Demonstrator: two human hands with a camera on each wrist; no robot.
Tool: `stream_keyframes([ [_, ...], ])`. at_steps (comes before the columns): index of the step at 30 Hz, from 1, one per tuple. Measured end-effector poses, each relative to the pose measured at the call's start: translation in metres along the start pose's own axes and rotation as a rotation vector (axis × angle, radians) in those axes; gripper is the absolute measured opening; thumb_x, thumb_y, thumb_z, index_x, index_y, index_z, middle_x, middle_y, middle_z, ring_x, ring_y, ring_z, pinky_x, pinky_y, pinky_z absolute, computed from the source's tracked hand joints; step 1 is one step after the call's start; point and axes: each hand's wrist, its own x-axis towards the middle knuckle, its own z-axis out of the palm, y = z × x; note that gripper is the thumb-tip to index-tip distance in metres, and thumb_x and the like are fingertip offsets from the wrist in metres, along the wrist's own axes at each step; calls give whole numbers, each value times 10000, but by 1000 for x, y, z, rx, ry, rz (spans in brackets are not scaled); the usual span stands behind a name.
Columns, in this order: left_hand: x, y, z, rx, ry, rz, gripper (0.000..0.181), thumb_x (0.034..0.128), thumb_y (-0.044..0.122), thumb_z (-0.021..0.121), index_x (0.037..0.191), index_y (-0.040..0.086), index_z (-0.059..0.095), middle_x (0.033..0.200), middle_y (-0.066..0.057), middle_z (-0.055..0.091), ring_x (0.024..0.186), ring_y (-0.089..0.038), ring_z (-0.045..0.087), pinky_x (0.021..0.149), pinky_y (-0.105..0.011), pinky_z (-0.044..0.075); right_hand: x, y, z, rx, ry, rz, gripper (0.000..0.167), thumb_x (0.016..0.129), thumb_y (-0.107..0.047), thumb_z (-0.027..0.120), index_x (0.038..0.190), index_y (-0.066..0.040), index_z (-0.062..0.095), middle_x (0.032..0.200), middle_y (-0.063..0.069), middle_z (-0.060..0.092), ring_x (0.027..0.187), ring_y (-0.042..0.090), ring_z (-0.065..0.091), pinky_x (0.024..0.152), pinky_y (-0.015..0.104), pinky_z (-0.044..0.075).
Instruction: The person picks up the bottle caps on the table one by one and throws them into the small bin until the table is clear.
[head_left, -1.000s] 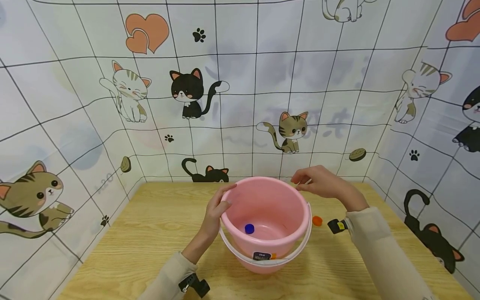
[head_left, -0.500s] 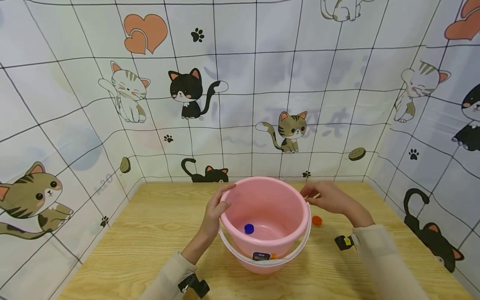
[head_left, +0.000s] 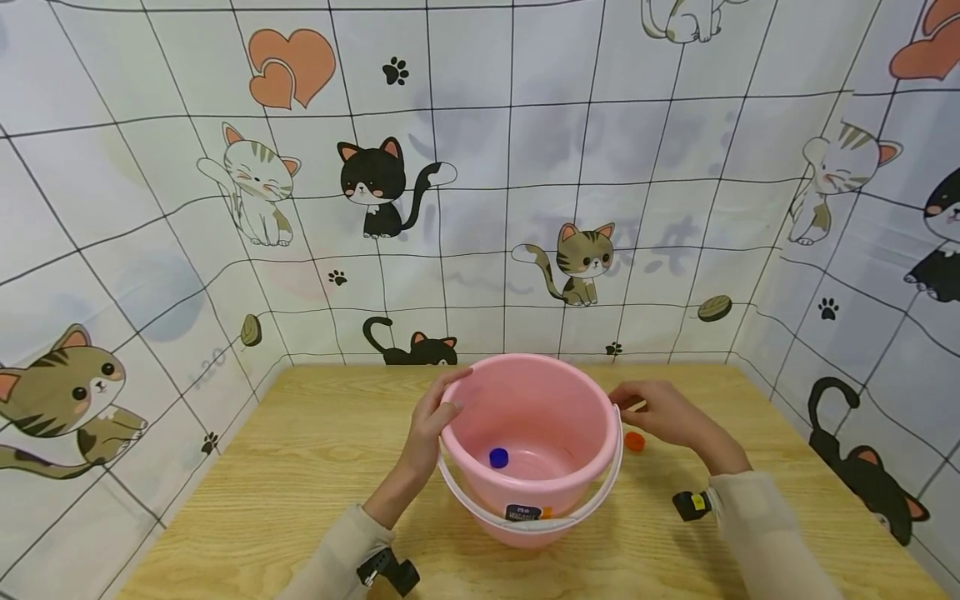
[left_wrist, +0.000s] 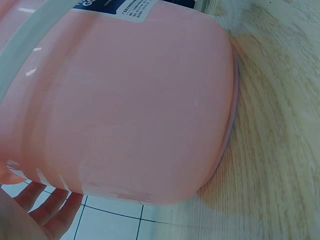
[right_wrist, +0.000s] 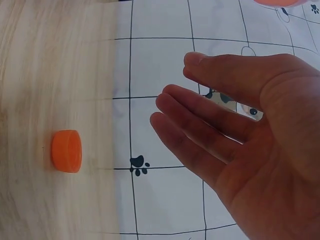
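Note:
A pink bucket (head_left: pixel 536 392) stands upright on the wooden table, its white handle (head_left: pixel 525 526) hanging down across the front. My left hand (head_left: pixel 424 427) grips the bucket's left rim, thumb over the inside edge; its fingers (left_wrist: pixel 61 214) lie along the outer wall in the left wrist view. A small blue bottle cap (head_left: pixel 498 457) lies on the bucket's floor. Just right of the bucket, an orange bottle cap (head_left: pixel 634 442) sits on the table. Above that cap hovers my right hand (head_left: pixel 666 412), fingers relaxed and holding nothing; the right wrist view shows the cap (right_wrist: pixel 67 151) apart from the fingertips.
The wooden table (head_left: pixel 330 442) meets a cat-patterned grid cloth (head_left: pixel 465 283) at the back and both sides. Black wrist cameras are strapped over both sleeves, the left one (head_left: pixel 390 573) close to the bucket's lower left.
My right hand has come down and to the right, from behind the bucket's right rim to above the orange cap. The left hand and the bucket have stayed put.

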Motion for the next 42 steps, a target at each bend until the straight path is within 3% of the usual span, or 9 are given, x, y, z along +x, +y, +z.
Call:
stream_keyframes([
  [6,-1,0,0,-3,0,-3,526,932,204,475,1450,156,557,1463,-121,556,1228,-402,598,993,-578,546,-4,6,6,15,25,20,184,961,-104,696,1138,-116,745,1105,55,758,1027,283,721,858,430,629],
  [22,-1,-2,-1,6,3,7,518,936,187,480,1446,141,560,1463,-155,557,1211,-414,593,979,-493,571,-6,16,18,19,71,46,198,953,-94,699,1143,-68,745,1120,120,751,1064,371,713,901,533,605],
  [35,-1,0,0,-1,4,0,526,923,190,478,1441,160,564,1455,-146,564,1210,-413,597,980,-539,562,-8,26,23,8,99,75,200,947,-135,718,1140,-89,750,1115,96,753,1085,374,698,949,594,569],
  [42,0,-1,-1,4,-4,5,531,928,189,476,1451,149,555,1465,-139,555,1202,-395,609,969,-536,571,-11,30,23,13,90,98,241,939,-125,710,1163,-38,730,1165,163,735,1111,412,681,958,606,559],
])
